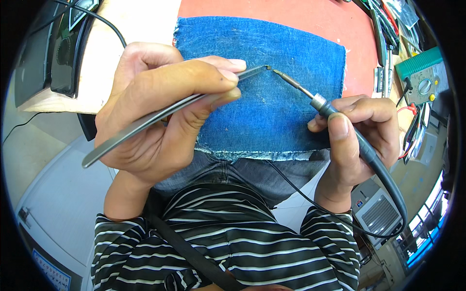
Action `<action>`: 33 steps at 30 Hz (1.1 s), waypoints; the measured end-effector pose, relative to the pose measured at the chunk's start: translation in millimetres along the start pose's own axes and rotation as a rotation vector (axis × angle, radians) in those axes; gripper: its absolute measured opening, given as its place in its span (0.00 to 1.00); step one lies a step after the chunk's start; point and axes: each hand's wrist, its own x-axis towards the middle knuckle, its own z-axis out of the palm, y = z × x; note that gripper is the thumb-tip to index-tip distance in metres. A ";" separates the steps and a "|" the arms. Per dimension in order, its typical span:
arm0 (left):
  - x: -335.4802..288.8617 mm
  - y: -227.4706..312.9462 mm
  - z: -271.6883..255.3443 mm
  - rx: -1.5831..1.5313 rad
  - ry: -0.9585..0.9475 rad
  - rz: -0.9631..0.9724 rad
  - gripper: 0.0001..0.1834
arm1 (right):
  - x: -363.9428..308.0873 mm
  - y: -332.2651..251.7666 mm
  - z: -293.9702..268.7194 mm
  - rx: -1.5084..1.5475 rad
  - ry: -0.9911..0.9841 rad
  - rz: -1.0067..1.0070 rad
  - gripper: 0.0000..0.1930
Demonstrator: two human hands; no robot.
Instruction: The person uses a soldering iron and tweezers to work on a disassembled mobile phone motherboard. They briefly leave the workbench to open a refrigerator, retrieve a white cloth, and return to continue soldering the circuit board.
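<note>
My left hand (160, 102) is closed in a pinch around metal tweezers (141, 124), whose tips point right. At those tips sits a tiny dark component (268, 68), too small to name. My right hand (364, 131) grips a soldering iron (323, 104) by its dark handle, with its thin tip angled up and left. Only a small gap shows between the iron's tip and the component. Both tools are over a blue denim cloth (262, 116) with frayed edges. From the iron's handle a black cable (310, 196) loops below my right wrist.
A red mat (320, 22) lies under the cloth. To the right are a green-edged multimeter (420, 82) with red and black leads and several hand tools (383, 39). Dark equipment (75, 48) with a cable stands at the upper left on the wooden tabletop (141, 19).
</note>
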 end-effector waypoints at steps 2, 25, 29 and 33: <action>-0.3 -1.1 0.7 0.002 0.000 0.010 0.10 | 1.6 1.1 -0.6 -0.012 0.002 -0.012 0.14; -8.9 13.1 -24.8 -0.047 0.286 -0.064 0.10 | 15.4 -46.8 18.2 0.130 0.079 0.130 0.07; -33.2 23.9 -48.8 -0.092 0.405 -0.110 0.12 | 30.2 -116.5 16.3 0.048 -0.145 0.004 0.12; -64.0 32.4 -90.6 -0.046 0.514 -0.086 0.11 | 57.1 -204.9 41.4 0.113 -0.314 -0.117 0.10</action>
